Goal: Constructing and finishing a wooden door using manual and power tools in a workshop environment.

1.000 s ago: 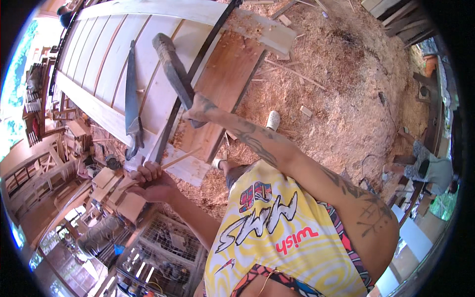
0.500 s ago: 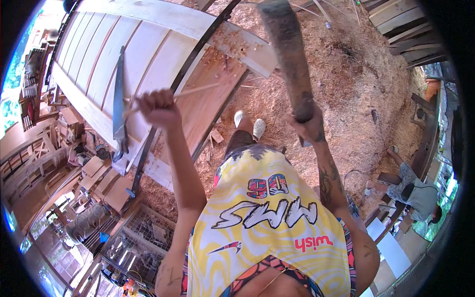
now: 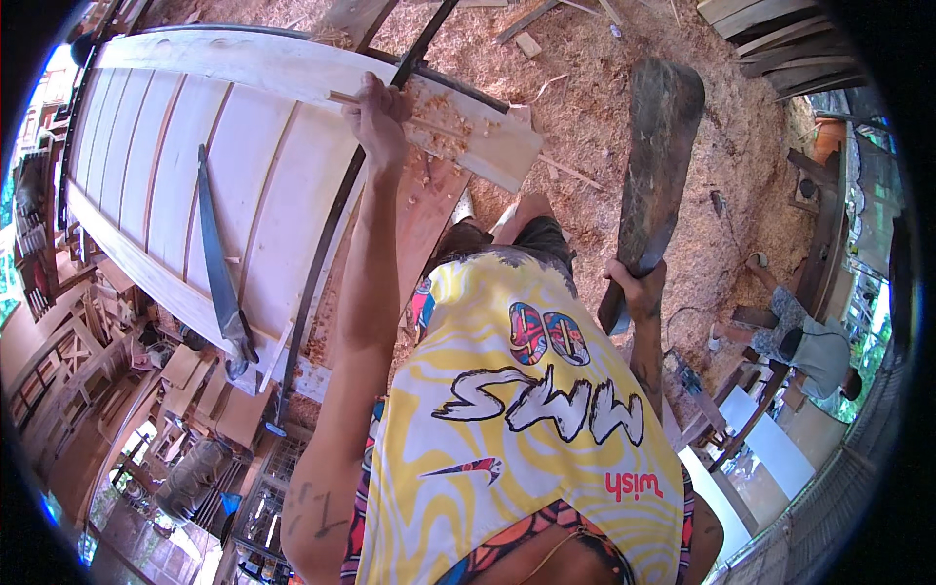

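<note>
My left hand (image 3: 380,122) is closed on a thin wooden strip (image 3: 342,97), held over the pale board edge of a slatted wooden panel (image 3: 136,156), beside a dark metal bar clamp (image 3: 341,205). My right hand (image 3: 636,291) grips the handle of a big, dark, worn paddle-shaped tool (image 3: 661,156) out to the right; whether it is wood or metal I cannot tell. A handsaw (image 3: 214,249) lies across the slats. Shavings (image 3: 439,127) are scattered on the panel's right end, above a reddish board (image 3: 429,210).
A shaving-covered floor (image 3: 721,146) spreads to the right, with stacked planks (image 3: 780,39) at top right. A co-worker (image 3: 819,351) bends at the far right near white sheets (image 3: 770,458). Wooden frames and offcuts (image 3: 88,341) are piled lower left, and my feet (image 3: 463,210) stand beside the panel.
My left hand has risen toward the panel's upper board with the strip. My right hand has swung rightward, away from the panel, carrying the dark tool, and has come slightly lower since half a second ago.
</note>
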Available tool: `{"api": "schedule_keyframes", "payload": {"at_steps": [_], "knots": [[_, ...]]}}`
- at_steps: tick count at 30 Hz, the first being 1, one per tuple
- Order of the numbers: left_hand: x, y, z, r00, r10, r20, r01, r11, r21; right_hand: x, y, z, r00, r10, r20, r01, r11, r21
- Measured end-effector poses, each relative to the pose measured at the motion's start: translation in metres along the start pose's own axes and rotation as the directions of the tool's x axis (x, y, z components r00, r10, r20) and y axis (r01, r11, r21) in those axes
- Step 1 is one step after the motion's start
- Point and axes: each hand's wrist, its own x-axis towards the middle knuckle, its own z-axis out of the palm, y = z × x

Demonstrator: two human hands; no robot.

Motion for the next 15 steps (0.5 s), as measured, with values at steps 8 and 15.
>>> {"api": "schedule_keyframes", "payload": {"at_steps": [8, 15], "knots": [[-0.007, -0.008, 0.035, 0.854, -0.078, 0.515, -0.18, 0.884, 0.431, 0.051, -0.1, 0.029, 0.99, -0.115, 0.085, 0.127, 0.981, -0.148], [-0.011, -0.011, 0.048, 0.796, -0.263, 0.546, -0.15, 0.787, 0.598, 0.05, -0.169, 0.029, 0.852, -0.499, 0.158, 0.509, 0.86, -0.033]]}}
